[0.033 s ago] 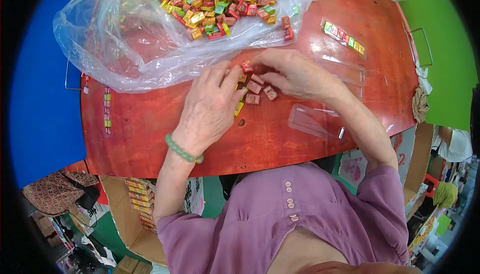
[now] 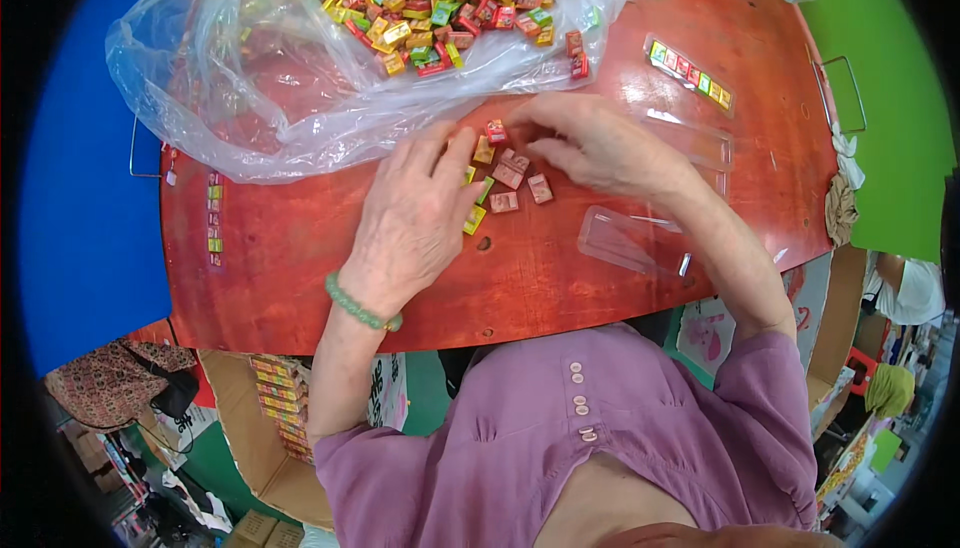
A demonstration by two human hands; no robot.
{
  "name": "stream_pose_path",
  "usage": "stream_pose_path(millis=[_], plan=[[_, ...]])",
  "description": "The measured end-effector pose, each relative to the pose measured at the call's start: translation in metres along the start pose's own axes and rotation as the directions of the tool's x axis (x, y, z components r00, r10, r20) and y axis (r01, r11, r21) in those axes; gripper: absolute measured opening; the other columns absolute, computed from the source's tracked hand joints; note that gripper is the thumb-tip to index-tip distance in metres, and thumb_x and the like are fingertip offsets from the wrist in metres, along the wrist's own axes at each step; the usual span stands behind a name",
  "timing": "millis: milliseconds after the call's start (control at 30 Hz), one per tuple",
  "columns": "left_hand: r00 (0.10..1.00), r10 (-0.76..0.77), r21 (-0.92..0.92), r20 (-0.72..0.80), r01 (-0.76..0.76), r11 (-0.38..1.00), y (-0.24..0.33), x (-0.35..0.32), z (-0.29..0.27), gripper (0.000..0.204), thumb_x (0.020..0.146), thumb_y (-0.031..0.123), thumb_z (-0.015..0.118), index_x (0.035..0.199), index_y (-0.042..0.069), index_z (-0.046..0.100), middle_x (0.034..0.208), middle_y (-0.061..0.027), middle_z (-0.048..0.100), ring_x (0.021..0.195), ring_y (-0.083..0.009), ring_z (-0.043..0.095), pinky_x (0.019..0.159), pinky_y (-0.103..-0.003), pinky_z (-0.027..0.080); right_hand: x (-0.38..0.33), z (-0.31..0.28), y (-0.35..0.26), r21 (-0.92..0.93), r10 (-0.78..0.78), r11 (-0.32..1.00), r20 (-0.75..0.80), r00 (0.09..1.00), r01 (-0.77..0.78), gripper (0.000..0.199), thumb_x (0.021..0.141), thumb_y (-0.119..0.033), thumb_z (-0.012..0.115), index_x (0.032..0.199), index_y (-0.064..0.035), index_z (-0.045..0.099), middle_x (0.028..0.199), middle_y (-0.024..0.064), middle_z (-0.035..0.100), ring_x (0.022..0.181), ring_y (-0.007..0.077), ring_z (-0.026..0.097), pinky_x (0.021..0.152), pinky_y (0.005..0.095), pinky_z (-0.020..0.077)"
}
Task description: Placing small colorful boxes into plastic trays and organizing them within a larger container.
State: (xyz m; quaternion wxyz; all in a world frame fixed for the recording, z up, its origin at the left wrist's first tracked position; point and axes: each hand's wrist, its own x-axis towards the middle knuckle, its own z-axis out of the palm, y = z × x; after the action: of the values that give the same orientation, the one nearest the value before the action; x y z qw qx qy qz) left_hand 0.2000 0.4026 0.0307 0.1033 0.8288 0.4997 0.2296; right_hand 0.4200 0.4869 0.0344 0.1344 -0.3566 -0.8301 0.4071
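In the middle of the red table (image 2: 590, 318), a small cluster of block-shaped wrapped sweets lies between my hands. It has several brown-pink sweets (image 2: 510, 170), a red sweet (image 2: 496, 131) at the far side, and yellow and green ones (image 2: 474, 220) at the left. My left hand (image 2: 412, 203), with a green bead bracelet (image 2: 360, 304) at its wrist, rests beside the yellow ones; its fingers are bent but apart, and its thumb partly hides them. My right hand (image 2: 590, 148) hovers at the cluster's right, thumb and fingers apart, with no sweet seen in it.
A clear plastic bag (image 2: 300, 138) heaped with colourful sweets (image 2: 430, 8) lies at the far side. Right of my hands are empty clear trays (image 2: 625, 240) and a filled tray (image 2: 690, 75). Another row of sweets (image 2: 215, 220) lies at the far left. A carton (image 2: 235, 418) stands below the table edge.
My right fingers have drawn away from the red sweet, which now lies in the open. My left hand has shifted slightly left, uncovering more yellow sweets. The brown-pink sweets lie a little closer together.
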Motion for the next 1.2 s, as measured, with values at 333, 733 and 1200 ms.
stream_pose_path(millis=[333, 733, 1200], plan=[[0.984, -0.174, -0.157, 0.031, 0.177, 0.972, 0.018, -0.038, 0.0, 0.048, 0.074, 0.011, 0.078, 0.115, -0.002, 0.056, 0.112, -0.0178, 0.054, 0.102, -0.0359, 0.055, 0.086, -0.043, 0.049, -0.028, 0.01, -0.017, -0.165, -0.008, 0.986, 0.055, 0.998, 0.017, 0.035, 0.085, -0.006, 0.067, 0.119, -0.003, 0.058, 0.101, 0.0151, 0.057, 0.094, 0.0332, 0.062, 0.079, 0.0399, 0.0507], [0.953, -0.28, -0.008, -0.113, 0.281, 0.96, 0.02, -0.045, 0.017, 0.032, 0.076, 0.005, 0.073, 0.105, 0.001, 0.059, 0.099, -0.0149, 0.053, 0.091, -0.0346, 0.056, 0.077, -0.044, 0.048, -0.022, 0.012, -0.006, -0.278, 0.033, 0.959, -0.078, 0.996, -0.054, 0.035, 0.084, -0.002, 0.066, 0.117, -0.0034, 0.058, 0.096, 0.0153, 0.056, 0.089, 0.0319, 0.061, 0.079, 0.0403, 0.0505], [0.969, -0.2, -0.089, -0.142, 0.189, 0.978, 0.019, -0.036, 0.021, 0.031, 0.075, 0.012, 0.077, 0.101, 0.004, 0.064, 0.101, -0.0101, 0.055, 0.089, -0.0303, 0.055, 0.072, -0.042, 0.05, -0.002, 0.001, -0.001, -0.196, -0.116, 0.966, 0.264, 0.958, 0.171, 0.041, 0.082, -0.012, 0.073, 0.122, -0.0123, 0.063, 0.101, 0.0113, 0.054, 0.094, 0.0315, 0.059, 0.081, 0.0404, 0.0497]])
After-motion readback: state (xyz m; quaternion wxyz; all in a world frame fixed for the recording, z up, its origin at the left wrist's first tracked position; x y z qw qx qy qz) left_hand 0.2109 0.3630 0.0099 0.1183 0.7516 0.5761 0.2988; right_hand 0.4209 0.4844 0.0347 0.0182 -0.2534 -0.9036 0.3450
